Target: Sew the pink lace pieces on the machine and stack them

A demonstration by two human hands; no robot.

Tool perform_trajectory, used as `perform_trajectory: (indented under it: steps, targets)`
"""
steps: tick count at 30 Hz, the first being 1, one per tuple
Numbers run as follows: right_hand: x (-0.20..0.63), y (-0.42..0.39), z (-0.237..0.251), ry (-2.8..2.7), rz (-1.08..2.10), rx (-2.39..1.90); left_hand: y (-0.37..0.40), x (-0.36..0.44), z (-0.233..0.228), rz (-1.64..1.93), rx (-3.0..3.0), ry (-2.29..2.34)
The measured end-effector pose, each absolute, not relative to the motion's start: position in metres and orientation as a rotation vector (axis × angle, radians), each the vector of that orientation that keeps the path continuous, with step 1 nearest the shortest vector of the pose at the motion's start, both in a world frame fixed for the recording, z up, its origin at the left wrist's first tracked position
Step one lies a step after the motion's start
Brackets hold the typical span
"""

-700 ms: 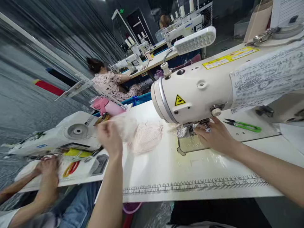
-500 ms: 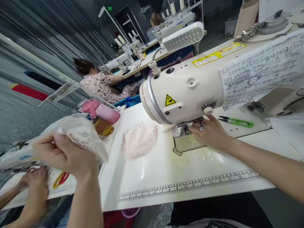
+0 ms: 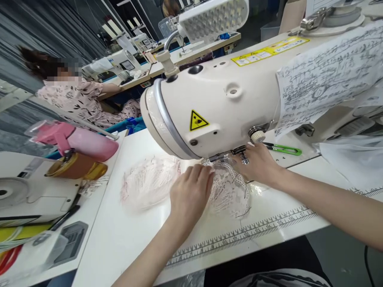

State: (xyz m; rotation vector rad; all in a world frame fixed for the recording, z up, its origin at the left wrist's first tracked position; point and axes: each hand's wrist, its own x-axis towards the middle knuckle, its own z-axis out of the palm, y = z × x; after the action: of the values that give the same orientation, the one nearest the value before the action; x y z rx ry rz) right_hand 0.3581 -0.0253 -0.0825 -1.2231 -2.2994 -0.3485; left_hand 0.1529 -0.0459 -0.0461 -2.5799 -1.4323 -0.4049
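A white sewing machine head [image 3: 218, 107] fills the middle of the view. A pale lace piece [image 3: 229, 193] lies below it, with one edge close to the presser foot and loose dark threads along the outer rim. My left hand [image 3: 191, 191] is closed on the left edge of this lace, fingers curled together. From the right, my right hand [image 3: 260, 163] reaches in under the head, its bent fingers at the lace's upper right edge. The needle parts and machine head hide its fingertips. A second heap of pinkish-white lace [image 3: 149, 183] rests to the left.
Green thread snips [image 3: 284, 148] lie behind my right wrist. A printed ruler strip [image 3: 239, 235] runs along the table's front. At left stand a pink bottle [image 3: 80, 139], an amber cup [image 3: 92, 171] and another sewing machine [image 3: 36, 191]. A person [image 3: 74, 91] sits beyond.
My left hand has come from the far left, bringing lace to the needle area. The view has turned right and nearer; the neighbour's hands have left it. My right hand stays by the needle.
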Motion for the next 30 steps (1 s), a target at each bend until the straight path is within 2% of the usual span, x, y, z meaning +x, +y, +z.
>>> perform_trajectory:
  steps: [3,11,19,30]
  targets:
    - [0.353,-0.029,-0.084,-2.227,-0.58,-1.098,-0.056,0.158,-0.057,-0.375,-2.694,-1.131]
    - [0.351,-0.036,-0.083,-2.253,-0.604,-1.057,-0.068,0.149,-0.068,-0.171,-2.927,-1.058]
    - [0.347,-0.034,-0.092,-2.524,-0.416,-1.316,-0.054,0.148,-0.078,-0.249,-2.899,-1.141]
    - [0.351,-0.039,-0.089,-2.573,-0.268,-1.434,-0.038,0.137,-0.082,-0.281,-2.946,-1.112]
